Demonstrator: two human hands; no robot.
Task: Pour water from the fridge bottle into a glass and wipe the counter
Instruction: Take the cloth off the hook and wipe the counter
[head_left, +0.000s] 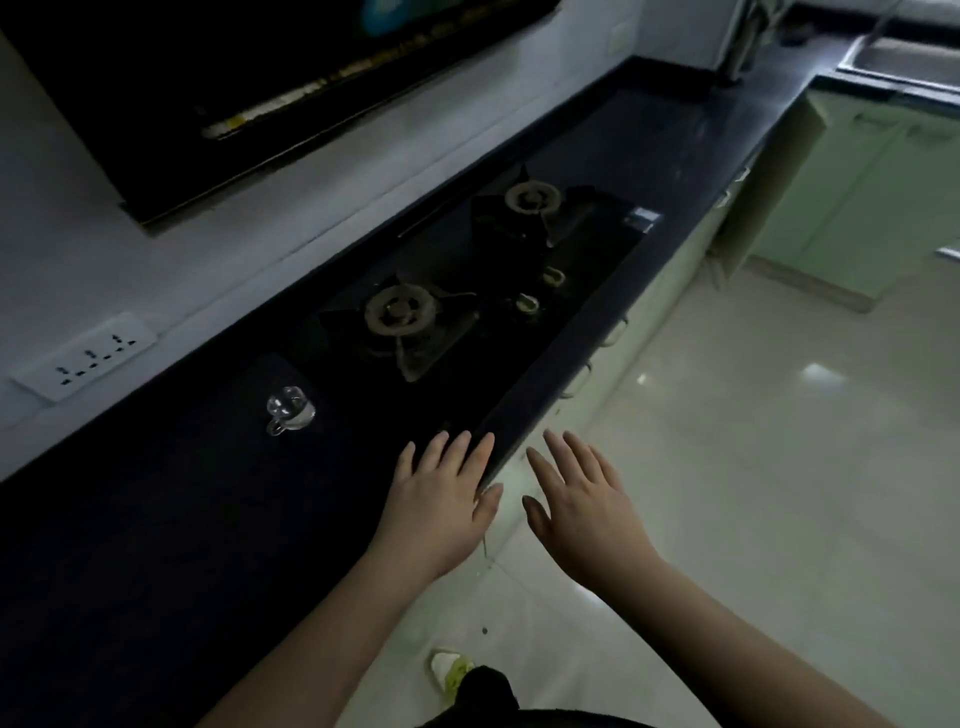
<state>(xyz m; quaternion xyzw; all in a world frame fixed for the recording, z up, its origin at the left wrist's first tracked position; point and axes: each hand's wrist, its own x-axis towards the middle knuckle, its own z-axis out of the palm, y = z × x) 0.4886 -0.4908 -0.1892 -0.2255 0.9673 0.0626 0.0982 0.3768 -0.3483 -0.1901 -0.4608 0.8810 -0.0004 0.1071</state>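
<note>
Left hand (441, 506): lower centre of the frame, palm down, fingers straight and spread, its grip on nothing; it lies over the front edge of the bench, and whether it touches the surface or hovers just above cannot be told
Right hand (582, 506): just right of the left hand, past the bench edge and above the floor, fingers straight and slightly fanned, grip spread and empty
Glass (290, 408): small clear cup with a handle, standing on the bench at left of centre, up and left of the left hand and well apart from it, near the left corner of the hob
Bench (156, 519): dark top running from lower left to upper right of the frame
Hob (467, 296): black glass, set into the bench at centre, two burners, one nearer and one farther, two knobs along its front side
Range hood (234, 78): dark, on the wall at upper left
Socket strip (85, 356): white, on the wall at far left, above the bench
Sink (904, 57): metal, upper right corner
Cabinets (857, 171): pale green, below the bench at right
Floor (779, 467): glossy light tiles, right half of the frame
Water bottle: not seen in this view
</note>
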